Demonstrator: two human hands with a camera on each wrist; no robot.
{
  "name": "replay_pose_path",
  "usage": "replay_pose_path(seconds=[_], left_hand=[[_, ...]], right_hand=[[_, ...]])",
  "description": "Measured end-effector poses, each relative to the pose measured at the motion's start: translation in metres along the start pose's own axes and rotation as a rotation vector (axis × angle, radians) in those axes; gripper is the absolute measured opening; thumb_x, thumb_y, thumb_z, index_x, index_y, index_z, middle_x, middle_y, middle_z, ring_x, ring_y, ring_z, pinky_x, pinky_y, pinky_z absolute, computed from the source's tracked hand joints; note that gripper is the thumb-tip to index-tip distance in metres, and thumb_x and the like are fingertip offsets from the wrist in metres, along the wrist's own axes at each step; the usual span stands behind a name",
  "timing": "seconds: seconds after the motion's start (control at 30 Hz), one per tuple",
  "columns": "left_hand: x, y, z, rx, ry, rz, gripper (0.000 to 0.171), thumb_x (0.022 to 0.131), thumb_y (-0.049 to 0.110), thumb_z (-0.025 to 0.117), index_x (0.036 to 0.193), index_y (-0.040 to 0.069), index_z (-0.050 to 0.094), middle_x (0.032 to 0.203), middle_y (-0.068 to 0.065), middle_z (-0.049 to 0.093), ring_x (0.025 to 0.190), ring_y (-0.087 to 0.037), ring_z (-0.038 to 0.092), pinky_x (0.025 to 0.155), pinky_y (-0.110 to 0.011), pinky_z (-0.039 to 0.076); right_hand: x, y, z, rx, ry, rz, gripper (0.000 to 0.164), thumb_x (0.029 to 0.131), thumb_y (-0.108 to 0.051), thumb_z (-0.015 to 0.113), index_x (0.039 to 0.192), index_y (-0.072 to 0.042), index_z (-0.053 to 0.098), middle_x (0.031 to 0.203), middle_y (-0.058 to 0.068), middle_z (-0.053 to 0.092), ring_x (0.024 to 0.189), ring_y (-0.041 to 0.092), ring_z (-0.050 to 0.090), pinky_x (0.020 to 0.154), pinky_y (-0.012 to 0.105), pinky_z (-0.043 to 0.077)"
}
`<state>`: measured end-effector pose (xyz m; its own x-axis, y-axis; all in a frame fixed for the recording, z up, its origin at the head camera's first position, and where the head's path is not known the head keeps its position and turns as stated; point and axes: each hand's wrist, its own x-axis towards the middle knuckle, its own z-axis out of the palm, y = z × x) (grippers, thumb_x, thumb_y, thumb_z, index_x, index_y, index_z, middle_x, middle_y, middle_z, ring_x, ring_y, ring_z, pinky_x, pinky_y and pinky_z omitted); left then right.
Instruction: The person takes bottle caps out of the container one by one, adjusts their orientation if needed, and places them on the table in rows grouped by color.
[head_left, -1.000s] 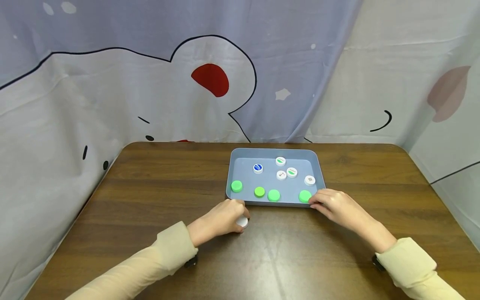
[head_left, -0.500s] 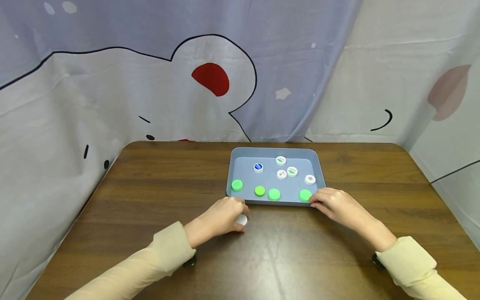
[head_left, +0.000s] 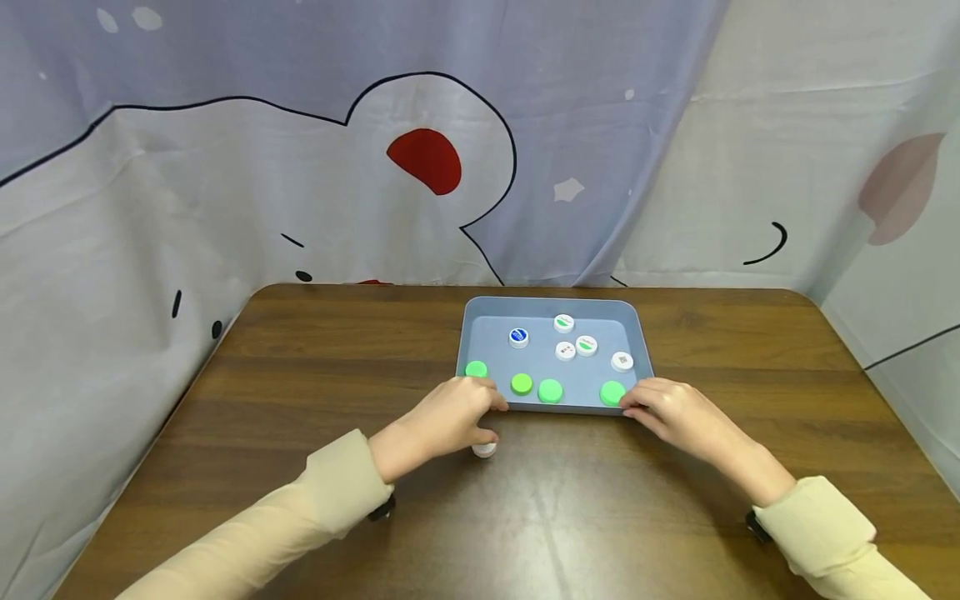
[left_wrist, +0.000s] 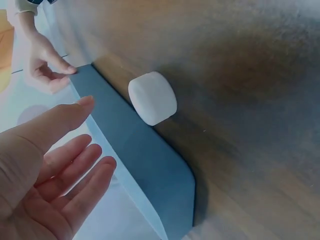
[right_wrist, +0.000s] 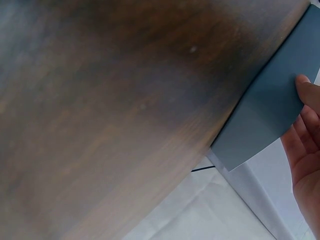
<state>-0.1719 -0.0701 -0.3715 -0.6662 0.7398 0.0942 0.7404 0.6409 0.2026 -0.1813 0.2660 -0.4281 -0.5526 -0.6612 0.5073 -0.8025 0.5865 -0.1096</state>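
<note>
A white bottle cap [head_left: 484, 450] lies on the table in front of the blue-grey tray [head_left: 555, 409]; in the left wrist view the same cap [left_wrist: 152, 98] is close beside the tray's outer wall [left_wrist: 130, 145]. My left hand [head_left: 448, 419] is just above and behind that cap, at the tray's near left corner. Its thumb and fingers are spread apart with nothing between them. With thumb and fingers on either side of the wall, my right hand [head_left: 666, 407] pinches the tray's near right corner. In the right wrist view, its thumb [right_wrist: 306, 90] presses the outer face.
Along the tray's near side sit several green caps, among them a bright green cap [head_left: 550, 391]. Farther back are several white caps and a blue-topped cap [head_left: 518, 337]. The brown wooden table [head_left: 337, 350] ends at a patterned curtain [head_left: 300, 183].
My left hand has let go of the white cap and lifted away toward the tray, leaving the cap on the table. The right hand keeps its grip on the tray corner.
</note>
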Motion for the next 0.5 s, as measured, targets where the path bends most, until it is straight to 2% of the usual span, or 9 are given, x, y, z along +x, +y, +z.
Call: replay_pose_path(seconds=[0.5], left_hand=[[0.025,-0.006,-0.017,-0.010,0.025,-0.031,0.035,0.072,0.020,0.082,0.103,0.006,0.073,0.100,-0.003,0.071,0.094,-0.020,0.067,0.080,-0.033,0.055]], right_hand=[[0.000,0.000,-0.001,0.002,-0.009,0.015,0.023,0.065,-0.005,0.083,0.082,-0.013,0.070,0.080,-0.010,0.066,0.073,0.004,0.060,0.067,0.019,0.049]])
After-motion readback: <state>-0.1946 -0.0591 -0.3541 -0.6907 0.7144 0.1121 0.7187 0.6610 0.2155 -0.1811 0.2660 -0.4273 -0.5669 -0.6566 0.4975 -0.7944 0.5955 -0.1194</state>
